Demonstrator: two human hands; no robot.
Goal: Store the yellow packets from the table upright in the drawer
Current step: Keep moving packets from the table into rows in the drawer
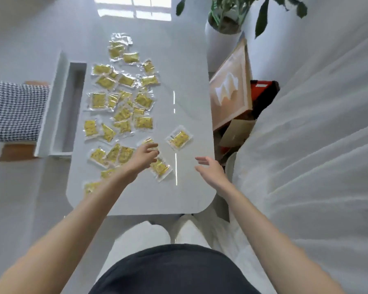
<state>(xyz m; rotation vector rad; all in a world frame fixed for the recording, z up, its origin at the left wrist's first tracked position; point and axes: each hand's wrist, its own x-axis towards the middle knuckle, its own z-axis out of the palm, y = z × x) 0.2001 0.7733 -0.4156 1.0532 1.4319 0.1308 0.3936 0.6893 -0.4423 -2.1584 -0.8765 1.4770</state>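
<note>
The yellow packets [98, 100] lie flat and scattered over the left half of the white worktop [185, 81], many overlapping, in a loose band running from the far end to the near edge. One packet [147, 141] sits directly under the left hand's fingers [154, 152], with only its far edge showing past the fingertips. The fingers are curled down over it, but the blur makes it impossible to tell whether they pinch it or only touch it. Another near packet [160, 169] lies just beside the left hand [143, 158], on its right, partly tucked under the palm. A lone packet [179, 139] rests apart from the rest, toward the middle of the worktop, between the two hands and a little beyond them.

The right hand [209, 169] hovers over bare worktop near the right edge, fingers spread and relaxed, holding nothing, and well apart from any packet.

The drawer [70, 107] stands pulled out along the worktop's left side, and no packets can be seen inside it. Beyond it on the left is a black-and-white checked fabric [15, 109]. To the right of the worktop a framed board [232, 92] leans beside a red object [263, 90], a potted plant [232, 11] stands at the far corner, and a white curtain [317, 124] fills the right side.
</note>
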